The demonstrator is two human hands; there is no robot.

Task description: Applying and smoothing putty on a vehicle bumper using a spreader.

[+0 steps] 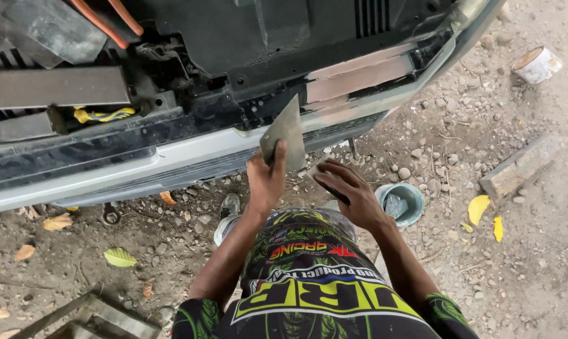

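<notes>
Fingers of the left hand [265, 179] pinch a flat grey spreader blade [284, 133] against the car bumper [171, 164]. Just beside it, the right hand [350, 191] grips a small pale scraper [314, 169]. A round tin [402, 202] sits near on gravel ground [516, 251].

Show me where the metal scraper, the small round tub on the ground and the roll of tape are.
metal scraper [284, 130], head view, middle of the flat blade.
small round tub [416, 193], head view, right rim.
roll of tape [539, 65], head view, outer side.
</notes>
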